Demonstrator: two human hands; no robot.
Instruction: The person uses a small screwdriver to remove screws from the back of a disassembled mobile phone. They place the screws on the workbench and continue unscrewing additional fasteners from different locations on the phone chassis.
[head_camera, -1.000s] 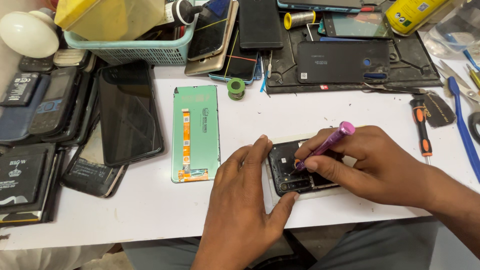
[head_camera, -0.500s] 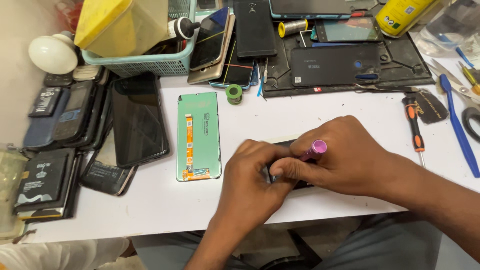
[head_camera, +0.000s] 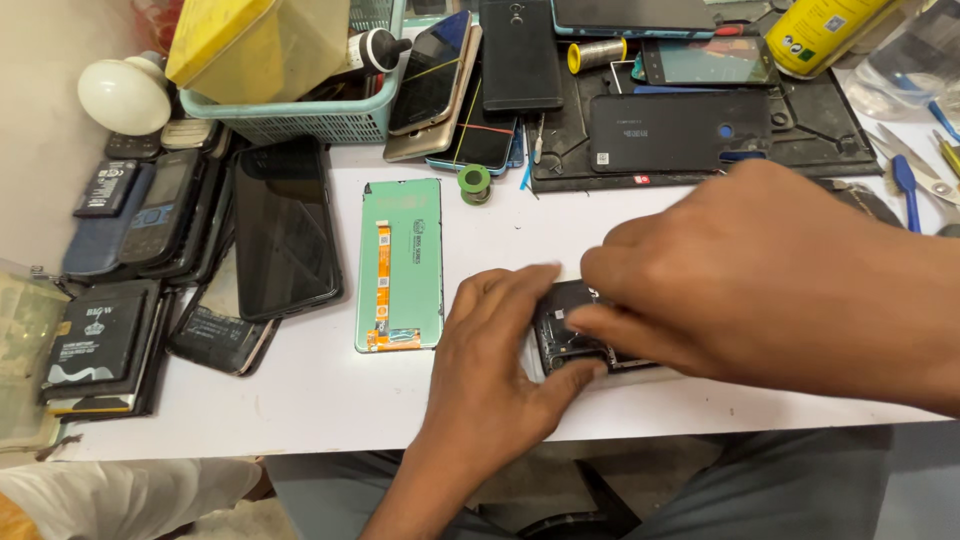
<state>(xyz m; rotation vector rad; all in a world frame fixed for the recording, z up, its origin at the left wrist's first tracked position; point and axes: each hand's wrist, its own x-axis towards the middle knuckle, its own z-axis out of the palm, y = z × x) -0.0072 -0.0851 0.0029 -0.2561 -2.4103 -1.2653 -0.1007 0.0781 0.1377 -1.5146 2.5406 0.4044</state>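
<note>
A dark opened phone (head_camera: 568, 330) lies on the white table (head_camera: 300, 390) near its front edge. My left hand (head_camera: 495, 355) grips the phone's left end, thumb below and fingers above. My right hand (head_camera: 740, 275) reaches in from the right and is blurred. Its fingertips rest on the phone's upper side and cover most of it. The pink-handled tool seen in the earlier frames does not show now, so I cannot tell whether the right hand holds anything.
A green screen panel (head_camera: 400, 265) with an orange ribbon lies left of the hands, beside a black phone (head_camera: 285, 230). Old phones and batteries (head_camera: 100, 340) pile at the left. Behind stand a teal basket (head_camera: 300, 120), a green spool (head_camera: 474, 184) and a black mat (head_camera: 700, 130) with phones. Tools (head_camera: 905, 180) lie far right.
The view has moved closer. My right hand has risen over the phone and the pink-handled tool has gone out of sight. My left hand stays on the phone's left end.
</note>
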